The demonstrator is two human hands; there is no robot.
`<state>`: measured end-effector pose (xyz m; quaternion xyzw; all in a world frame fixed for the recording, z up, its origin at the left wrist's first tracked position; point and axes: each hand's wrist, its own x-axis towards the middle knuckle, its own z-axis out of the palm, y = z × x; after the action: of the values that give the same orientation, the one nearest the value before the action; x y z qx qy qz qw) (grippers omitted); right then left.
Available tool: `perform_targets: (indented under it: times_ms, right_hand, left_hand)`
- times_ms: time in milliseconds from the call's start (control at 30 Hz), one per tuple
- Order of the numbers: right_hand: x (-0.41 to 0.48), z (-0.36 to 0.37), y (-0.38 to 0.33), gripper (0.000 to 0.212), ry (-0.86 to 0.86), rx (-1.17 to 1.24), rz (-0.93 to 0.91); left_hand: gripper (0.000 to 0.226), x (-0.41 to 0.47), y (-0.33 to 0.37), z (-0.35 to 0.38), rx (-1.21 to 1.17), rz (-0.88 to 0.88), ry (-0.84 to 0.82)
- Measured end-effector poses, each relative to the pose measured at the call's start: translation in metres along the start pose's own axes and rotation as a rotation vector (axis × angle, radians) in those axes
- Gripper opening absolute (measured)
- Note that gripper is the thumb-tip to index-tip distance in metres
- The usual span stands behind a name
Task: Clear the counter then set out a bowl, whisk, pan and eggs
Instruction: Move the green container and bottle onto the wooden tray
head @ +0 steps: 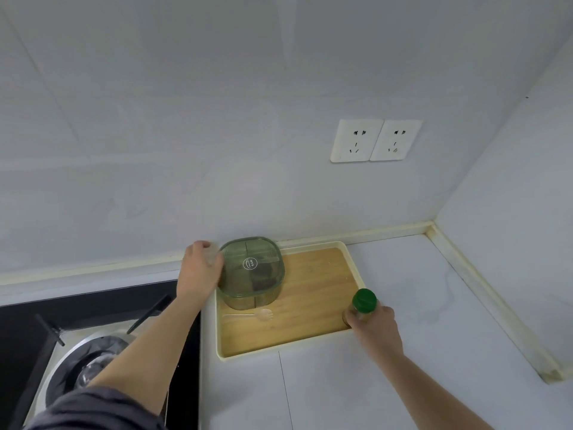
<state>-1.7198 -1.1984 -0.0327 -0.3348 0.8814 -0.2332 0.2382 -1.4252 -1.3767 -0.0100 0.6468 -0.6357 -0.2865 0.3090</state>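
A wooden tray with a cream rim [310, 336] lies on the white counter [418, 305] against the back wall. A green see-through seasoning box with a lid [252, 271] stands at the tray's back left corner. My left hand [200, 271] is at the box's left side and grips a small clear object against it. A small bottle with a green cap [364, 301] stands at the tray's right edge, and my right hand [375, 327] grips its body. A pale plastic spork [263, 314] lies on the tray in front of the box.
A black gas stove with a burner and pan supports [93, 346] sits to the left of the tray. Two wall sockets [375, 140] are on the back wall. A side wall and its raised edge [496, 302] close the counter on the right.
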Motion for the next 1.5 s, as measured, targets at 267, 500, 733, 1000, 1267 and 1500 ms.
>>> perform_targets:
  times_ms: [267, 500, 733, 1000, 1267, 1500]
  right_hand:
    - [0.002, -0.003, 0.001, 0.023, 0.041, 0.212, 0.005]
    - [0.007, -0.014, 0.013, 0.018, 0.068, 0.214, 0.025]
    - [0.005, -0.016, 0.01, 0.019, 0.093, 0.231, 0.022]
    - [0.004, -0.019, 0.008, 0.022, 0.105, 0.233, 0.031]
    - [0.007, -0.018, 0.011, 0.021, 0.12, 0.243, 0.023]
    - [0.011, -0.018, 0.014, 0.021, 0.142, 0.23, 0.033]
  left_hand:
    - [0.063, -0.051, 0.058, 0.047, 0.811, 0.636, -0.38]
    - [0.053, -0.051, 0.047, 0.058, 0.971, 0.619, -0.37]
    - [0.05, -0.053, 0.048, 0.064, 0.973, 0.597, -0.352]
    - [0.051, -0.053, 0.045, 0.057, 0.991, 0.605, -0.336]
    - [0.062, -0.056, 0.052, 0.064, 1.064, 0.583, -0.363]
    - [0.081, -0.059, 0.048, 0.071, 1.098, 0.529, -0.338]
